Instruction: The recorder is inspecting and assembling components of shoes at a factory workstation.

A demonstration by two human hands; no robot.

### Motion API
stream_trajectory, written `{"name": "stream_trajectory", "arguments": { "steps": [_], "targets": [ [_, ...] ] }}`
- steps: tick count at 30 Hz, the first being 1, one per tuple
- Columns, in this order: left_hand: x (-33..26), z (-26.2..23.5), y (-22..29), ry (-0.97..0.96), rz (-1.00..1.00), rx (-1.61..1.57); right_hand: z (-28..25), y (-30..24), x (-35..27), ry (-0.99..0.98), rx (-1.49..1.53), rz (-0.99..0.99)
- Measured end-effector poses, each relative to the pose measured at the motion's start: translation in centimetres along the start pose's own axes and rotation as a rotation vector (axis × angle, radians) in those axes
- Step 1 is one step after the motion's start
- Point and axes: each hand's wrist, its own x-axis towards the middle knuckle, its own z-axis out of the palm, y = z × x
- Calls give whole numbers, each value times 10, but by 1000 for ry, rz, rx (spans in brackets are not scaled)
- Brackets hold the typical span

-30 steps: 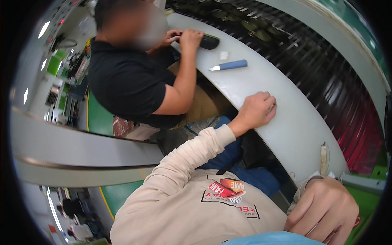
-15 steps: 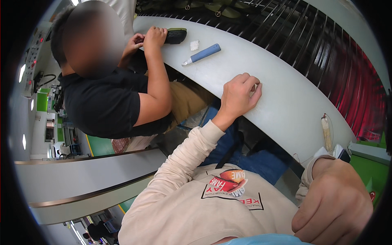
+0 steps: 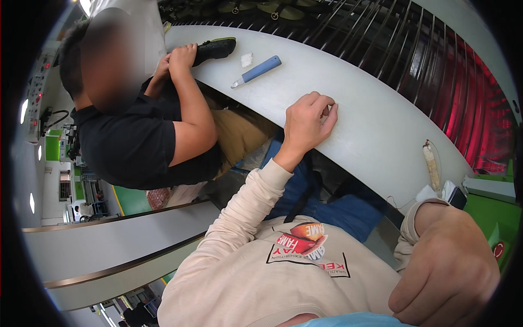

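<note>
My left hand (image 3: 310, 119) rests on the white worktop (image 3: 359, 136) near its front edge, with fingers loosely curled and thumb bent toward them. Nothing shows in it. Beyond it lies a blue-handled tool (image 3: 262, 71) with a short metal tip, and a small white lump (image 3: 247, 59) sits just past that. My right hand (image 3: 444, 264) is raised close to the camera at the lower right. Its back faces me and the fingers fold inward, so whatever they grip is hidden. A light blue fabric edge (image 3: 359, 320) shows below.
At my left a co-worker (image 3: 136, 141) holds a dark shoe (image 3: 216, 49) over the worktop. Metal conveyor rollers (image 3: 403, 60) run along the far side, carrying green strapped shoes (image 3: 280, 10). A whitish stick with wire (image 3: 432, 166) and a dark phone (image 3: 457, 198) lie at right.
The co-worker's hands have shifted on the shoe, and more of it shows. The whole view has turned slightly. Both my hands keep the same pose.
</note>
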Motion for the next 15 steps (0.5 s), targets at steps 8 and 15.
{"name": "stream_trajectory", "arguments": {
  "steps": [8, 15],
  "targets": [
    [2, 0, -2, 7, 0, -6, 2, -1, 1, 20, 14, -47],
    [1, 3, -2, 20, 6, -12, 1, 0, -4, -5, 40, -62]
  ]
}}
